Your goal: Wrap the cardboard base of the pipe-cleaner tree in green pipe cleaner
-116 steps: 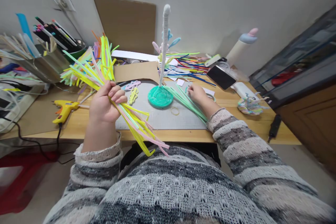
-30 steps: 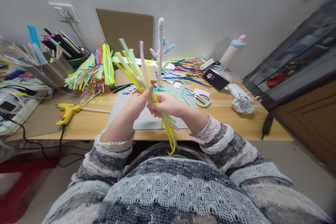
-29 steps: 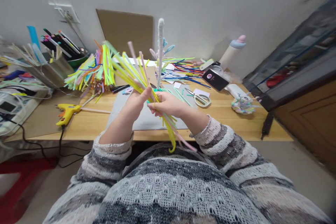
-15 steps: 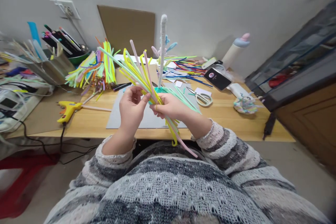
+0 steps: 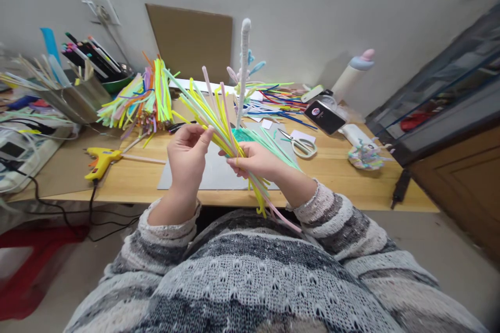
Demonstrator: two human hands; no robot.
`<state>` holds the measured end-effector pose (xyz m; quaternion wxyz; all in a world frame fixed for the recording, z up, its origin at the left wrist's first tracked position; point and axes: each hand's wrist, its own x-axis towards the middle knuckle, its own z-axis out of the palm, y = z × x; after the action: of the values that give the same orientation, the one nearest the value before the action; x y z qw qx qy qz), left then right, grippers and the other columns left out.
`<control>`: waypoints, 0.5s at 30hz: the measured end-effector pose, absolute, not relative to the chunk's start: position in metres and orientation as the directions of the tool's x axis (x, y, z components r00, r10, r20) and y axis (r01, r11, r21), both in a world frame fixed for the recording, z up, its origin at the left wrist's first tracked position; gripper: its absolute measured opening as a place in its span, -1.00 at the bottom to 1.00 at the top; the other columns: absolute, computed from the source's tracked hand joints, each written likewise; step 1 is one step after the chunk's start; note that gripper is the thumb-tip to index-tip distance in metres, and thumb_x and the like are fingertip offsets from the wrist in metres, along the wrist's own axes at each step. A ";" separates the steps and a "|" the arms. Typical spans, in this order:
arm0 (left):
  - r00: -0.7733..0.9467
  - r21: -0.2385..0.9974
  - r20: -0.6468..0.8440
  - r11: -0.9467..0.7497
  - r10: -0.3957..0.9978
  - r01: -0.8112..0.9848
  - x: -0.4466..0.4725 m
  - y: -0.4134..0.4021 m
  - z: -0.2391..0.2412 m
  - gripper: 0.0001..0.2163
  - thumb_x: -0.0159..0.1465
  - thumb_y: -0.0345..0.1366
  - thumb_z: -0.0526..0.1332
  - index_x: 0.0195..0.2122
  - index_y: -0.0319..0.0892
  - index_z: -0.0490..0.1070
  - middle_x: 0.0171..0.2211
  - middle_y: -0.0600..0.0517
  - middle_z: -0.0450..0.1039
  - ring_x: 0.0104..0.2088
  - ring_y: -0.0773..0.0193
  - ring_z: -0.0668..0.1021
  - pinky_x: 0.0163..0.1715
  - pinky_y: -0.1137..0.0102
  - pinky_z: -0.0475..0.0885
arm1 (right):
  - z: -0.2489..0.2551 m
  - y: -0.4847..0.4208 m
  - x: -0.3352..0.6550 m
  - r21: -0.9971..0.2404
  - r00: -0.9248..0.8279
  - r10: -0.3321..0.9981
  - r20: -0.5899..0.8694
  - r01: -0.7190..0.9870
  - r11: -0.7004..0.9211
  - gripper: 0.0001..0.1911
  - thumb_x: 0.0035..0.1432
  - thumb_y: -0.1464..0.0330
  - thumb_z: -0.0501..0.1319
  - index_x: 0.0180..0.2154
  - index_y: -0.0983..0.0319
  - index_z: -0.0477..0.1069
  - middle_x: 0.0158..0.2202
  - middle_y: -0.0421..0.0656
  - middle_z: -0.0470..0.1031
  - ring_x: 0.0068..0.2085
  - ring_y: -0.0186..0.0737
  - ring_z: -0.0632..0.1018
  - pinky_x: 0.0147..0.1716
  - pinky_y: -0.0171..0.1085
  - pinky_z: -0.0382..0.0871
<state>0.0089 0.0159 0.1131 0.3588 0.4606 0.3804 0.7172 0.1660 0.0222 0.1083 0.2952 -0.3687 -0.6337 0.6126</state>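
A bundle of yellow, pink and mint pipe cleaners point(image 5: 219, 114) slants across the middle of the view, above the table. My right hand point(image 5: 255, 158) is closed around its lower part, with a thin band beside the fingers. With thumb and fingertips, my left hand point(image 5: 189, 148) pinches a yellow pipe cleaner at the bundle's left side. Behind the hands a white fuzzy stem point(image 5: 244, 62) stands upright from a teal base point(image 5: 240, 135), partly hidden by the bundle. Mint pipe cleaners point(image 5: 273, 145) lie on a grey mat point(image 5: 179, 174) to the right.
Scissors point(image 5: 303, 146) and a phone point(image 5: 325, 116) lie on the right. At left are a yellow glue gun point(image 5: 102, 160) with its cord, a colourful pipe cleaner pile point(image 5: 136, 99) and a pen holder point(image 5: 117, 82). Cardboard point(image 5: 191, 41) leans on the wall.
My left hand has moved a little left, away from my right hand, still pinching at the bundle. The bundle and my right hand have shifted slightly right.
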 end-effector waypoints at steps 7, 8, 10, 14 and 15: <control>-0.280 0.888 0.370 -0.426 0.886 -0.173 0.008 0.017 0.115 -0.77 0.01 -0.29 0.43 -0.33 -0.16 0.46 -0.49 0.12 0.42 -0.57 0.48 0.39 -0.59 0.56 0.26 | 0.108 0.021 0.163 -0.987 -0.539 0.837 -0.096 0.163 -0.008 -0.81 0.12 0.50 0.17 -0.17 0.27 0.40 -0.65 -0.37 0.33 -0.67 -0.47 0.33 -0.69 -0.46 0.26; -0.268 0.890 0.369 -0.421 0.890 -0.173 0.008 0.017 0.114 -0.79 0.01 -0.29 0.42 -0.35 -0.17 0.47 -0.50 0.12 0.41 -0.57 0.48 0.39 -0.59 0.56 0.26 | 0.108 0.021 0.163 -0.985 -0.536 0.838 -0.101 0.172 -0.009 -0.81 0.12 0.51 0.16 -0.17 0.27 0.40 -0.65 -0.37 0.33 -0.67 -0.47 0.33 -0.69 -0.46 0.26; -0.249 0.894 0.370 -0.416 0.895 -0.167 0.008 0.017 0.114 -0.82 0.01 -0.29 0.41 -0.41 -0.20 0.47 -0.52 0.12 0.40 -0.59 0.49 0.37 -0.60 0.55 0.26 | 0.109 0.020 0.163 -0.982 -0.531 0.840 -0.109 0.186 -0.010 -0.81 0.12 0.51 0.16 -0.18 0.28 0.40 -0.66 -0.37 0.32 -0.67 -0.47 0.33 -0.69 -0.46 0.25; -0.280 0.894 0.357 -0.413 0.891 -0.174 0.008 0.019 0.112 -0.84 0.05 -0.28 0.39 -0.46 -0.21 0.43 -0.62 0.16 0.31 -0.66 0.51 0.30 -0.64 0.55 0.21 | 0.110 0.019 0.165 -0.987 -0.539 0.838 -0.092 0.162 -0.004 -0.82 0.12 0.51 0.16 -0.19 0.28 0.41 -0.66 -0.38 0.31 -0.66 -0.47 0.34 -0.67 -0.46 0.26; -0.288 0.890 0.349 -0.411 0.892 -0.195 0.008 0.020 0.112 -0.82 0.05 -0.27 0.39 -0.47 -0.20 0.41 -0.65 0.18 0.29 -0.67 0.51 0.29 -0.66 0.54 0.19 | 0.110 0.018 0.165 -0.989 -0.543 0.836 -0.084 0.151 -0.002 -0.82 0.12 0.50 0.16 -0.20 0.28 0.41 -0.67 -0.38 0.31 -0.66 -0.47 0.34 -0.67 -0.46 0.26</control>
<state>0.0079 0.0204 0.1117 0.3850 0.4559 0.3823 0.7055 0.1647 0.0184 0.1103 0.2874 -0.3822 -0.6455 0.5955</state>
